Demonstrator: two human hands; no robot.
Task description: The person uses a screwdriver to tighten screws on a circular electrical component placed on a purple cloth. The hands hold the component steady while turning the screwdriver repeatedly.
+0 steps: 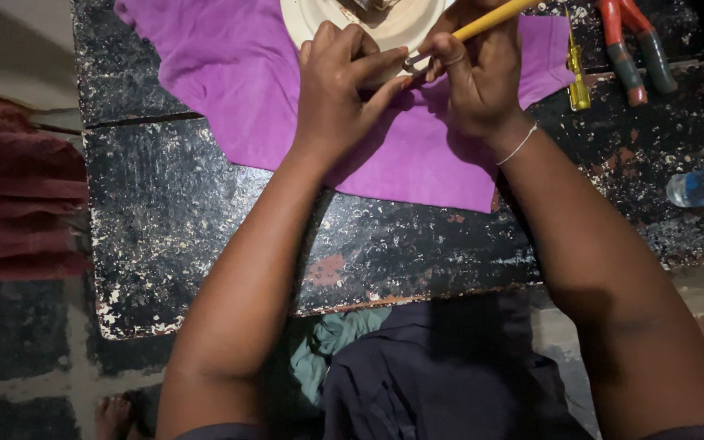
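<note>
A worn black desk (205, 244) carries a purple cloth (238, 73) that cushions the work. On it, the left hand (337, 85) has its grip pinching a small metal piece (417, 59) to steady it, while the right hand (474, 77) has its grip closed on a yellow-handled tool (495, 18) angled at that piece, just before a pale plate (401, 28). Red-handled pliers (625, 49) lie farther right.

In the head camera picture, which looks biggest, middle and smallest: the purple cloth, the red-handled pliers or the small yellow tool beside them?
1. Purple cloth, by far the biggest.
2. Red-handled pliers, though the picture's top edge cuts them off.
3. Small yellow tool, thinnest and shortest.
</note>
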